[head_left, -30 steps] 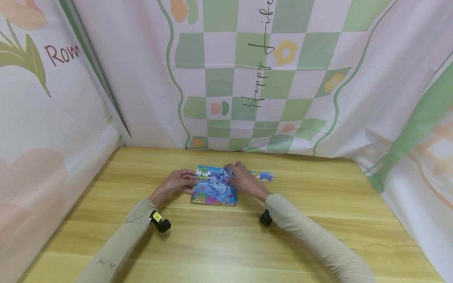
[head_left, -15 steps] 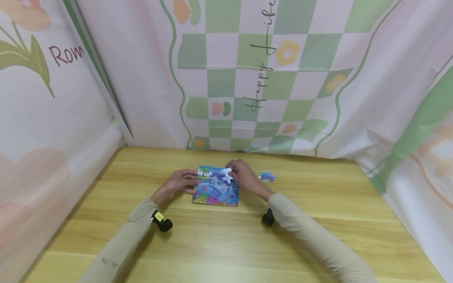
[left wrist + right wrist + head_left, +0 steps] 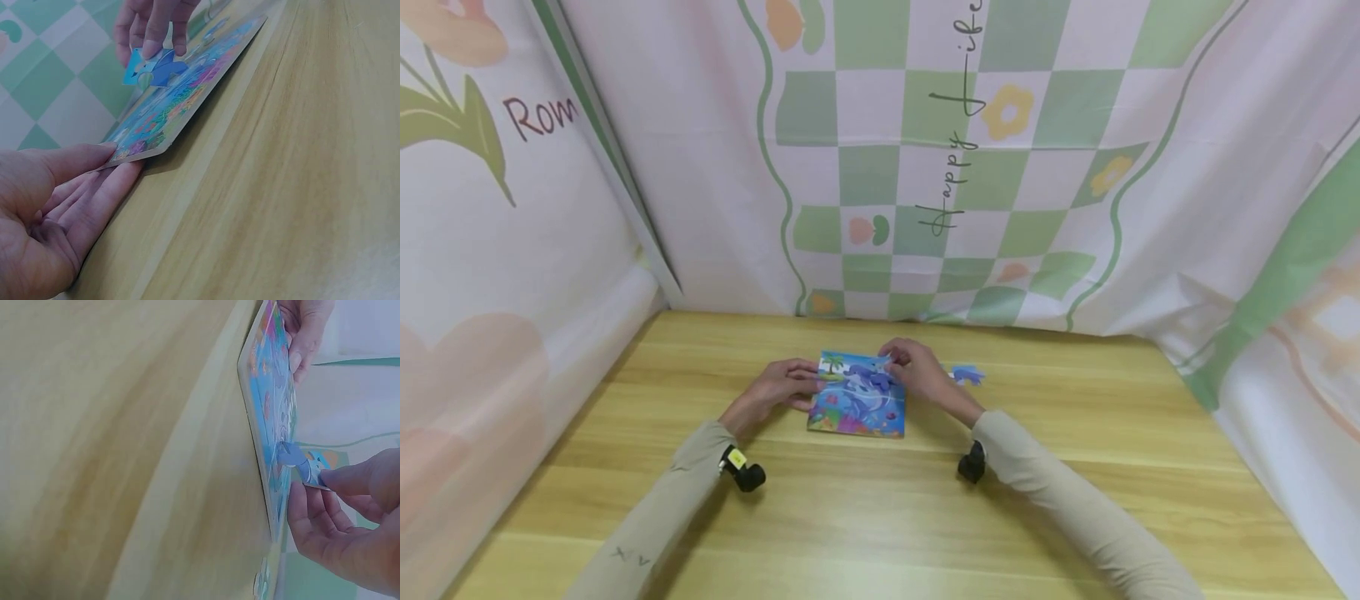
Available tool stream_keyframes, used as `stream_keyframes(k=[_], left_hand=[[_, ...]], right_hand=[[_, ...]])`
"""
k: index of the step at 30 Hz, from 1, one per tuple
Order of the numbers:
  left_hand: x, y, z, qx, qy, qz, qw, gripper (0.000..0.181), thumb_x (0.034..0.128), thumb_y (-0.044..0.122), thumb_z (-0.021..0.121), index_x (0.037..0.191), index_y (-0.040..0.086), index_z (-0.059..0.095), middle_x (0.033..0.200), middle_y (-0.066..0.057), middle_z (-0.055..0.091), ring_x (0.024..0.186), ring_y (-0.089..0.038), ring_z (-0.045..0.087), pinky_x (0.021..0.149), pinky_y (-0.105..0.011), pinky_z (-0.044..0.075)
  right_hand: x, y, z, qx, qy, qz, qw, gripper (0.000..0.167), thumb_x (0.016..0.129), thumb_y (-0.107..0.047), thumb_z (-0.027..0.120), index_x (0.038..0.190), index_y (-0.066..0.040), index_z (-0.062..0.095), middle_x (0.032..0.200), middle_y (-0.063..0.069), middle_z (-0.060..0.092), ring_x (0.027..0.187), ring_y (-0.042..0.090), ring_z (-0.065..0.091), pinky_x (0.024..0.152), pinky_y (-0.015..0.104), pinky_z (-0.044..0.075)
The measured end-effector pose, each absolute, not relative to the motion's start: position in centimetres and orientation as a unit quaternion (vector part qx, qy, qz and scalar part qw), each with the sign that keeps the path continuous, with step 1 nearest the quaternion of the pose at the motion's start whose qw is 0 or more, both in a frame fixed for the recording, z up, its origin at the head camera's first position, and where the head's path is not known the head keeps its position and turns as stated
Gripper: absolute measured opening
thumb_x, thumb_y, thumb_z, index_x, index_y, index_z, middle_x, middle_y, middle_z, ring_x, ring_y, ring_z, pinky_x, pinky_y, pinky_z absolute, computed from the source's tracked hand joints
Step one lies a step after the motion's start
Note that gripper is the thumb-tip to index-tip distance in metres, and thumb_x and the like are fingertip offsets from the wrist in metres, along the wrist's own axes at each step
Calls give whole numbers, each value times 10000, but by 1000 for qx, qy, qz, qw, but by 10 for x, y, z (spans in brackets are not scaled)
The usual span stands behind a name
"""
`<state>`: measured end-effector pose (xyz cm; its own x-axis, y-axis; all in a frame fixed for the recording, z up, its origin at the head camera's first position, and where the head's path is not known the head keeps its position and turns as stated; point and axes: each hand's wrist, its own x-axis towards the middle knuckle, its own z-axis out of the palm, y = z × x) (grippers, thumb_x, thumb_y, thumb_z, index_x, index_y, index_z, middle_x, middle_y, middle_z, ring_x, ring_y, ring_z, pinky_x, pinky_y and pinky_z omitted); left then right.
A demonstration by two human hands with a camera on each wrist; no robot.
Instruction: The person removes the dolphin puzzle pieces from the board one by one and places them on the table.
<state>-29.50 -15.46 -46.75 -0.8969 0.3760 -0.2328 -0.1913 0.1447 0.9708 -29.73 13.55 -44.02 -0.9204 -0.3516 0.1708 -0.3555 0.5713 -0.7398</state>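
A puzzle board (image 3: 853, 412) with a sea and dolphin picture lies on the wooden table. My left hand (image 3: 777, 387) holds its left edge, with the thumb on top and fingers beneath in the left wrist view. Over the board's upper right part, my right hand (image 3: 919, 372) pinches a blue and purple puzzle piece (image 3: 164, 69) between thumb and fingers. In the right wrist view, that piece (image 3: 312, 467) stands tilted above the board's surface. Another purple puzzle piece (image 3: 967, 375) lies on the table right of the right hand, partly hidden by it.
The wooden table (image 3: 865, 517) stretches toward the person. A checkered curtain (image 3: 925, 175) hangs along the table's back edge. White printed cloth (image 3: 467, 250) stands at the left side, and more hangs at the right.
The right hand lifted the puzzle piece off the board's upper right and turned it; its white back showed half a second ago, its printed side now. The left hand stays at the board.
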Motion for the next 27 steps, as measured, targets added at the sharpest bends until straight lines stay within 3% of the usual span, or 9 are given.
stream_keyframes(k=[11,21,27], left_hand=[[-296,-155,-468,57,724,651,219,526,996,57,702,1448,-88,475,1315,-264,657,863,-155,734,799,-306,686],[-295,-155,-467,57,726,651,216,506,1003,59,695,1442,-82,489,1319,-251,661,874,-151,732,795,-312,688],[-296,-155,-468,57,725,650,219,508,1001,60,699,1445,-77,492,1336,-255,653,865,-153,735,794,-311,688]], right_hand=[[-297,147,-435,180,-864,470,-8,200,973,65,644,1172,67,661,989,208,703,934,310,700,715,270,655],[-295,173,-432,176,-867,466,-11,222,989,58,634,1206,104,644,1045,259,678,975,395,694,783,401,685],[-294,188,-431,164,-869,466,-10,255,981,71,633,1232,119,631,1078,289,691,1001,414,695,799,384,685]])
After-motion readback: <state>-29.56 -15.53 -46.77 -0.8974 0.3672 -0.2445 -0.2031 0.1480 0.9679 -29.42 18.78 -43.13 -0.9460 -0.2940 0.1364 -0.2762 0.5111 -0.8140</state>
